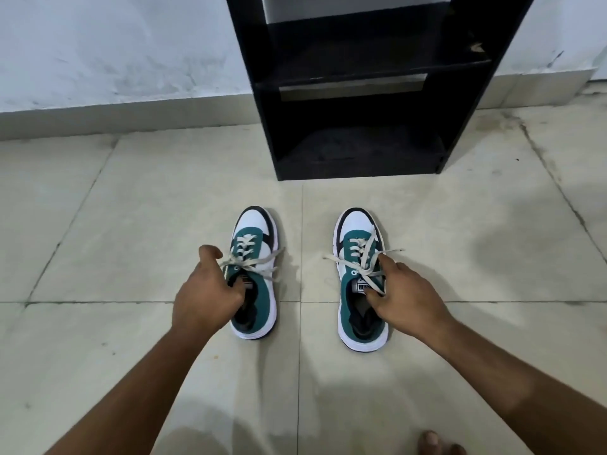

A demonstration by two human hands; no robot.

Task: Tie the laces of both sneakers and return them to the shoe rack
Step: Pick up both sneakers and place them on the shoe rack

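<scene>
Two green, white and black sneakers stand side by side on the tiled floor, toes pointing at the black shoe rack (358,93). The left sneaker (259,244) has its loose white laces spread across the tongue. My left hand (205,293) grips it at the collar, with fingers tucked inside the opening. The right sneaker (353,238) also has untied laces trailing to both sides. My right hand (404,297) holds it at the tongue and collar, thumb inside the opening.
The rack's two lower shelves hold nothing and face me, about a shoe's length beyond the toes. A pale wall (115,50) runs behind it. Beige floor tiles (131,192) spread all around. Toes of a bare foot (433,443) show at the bottom edge.
</scene>
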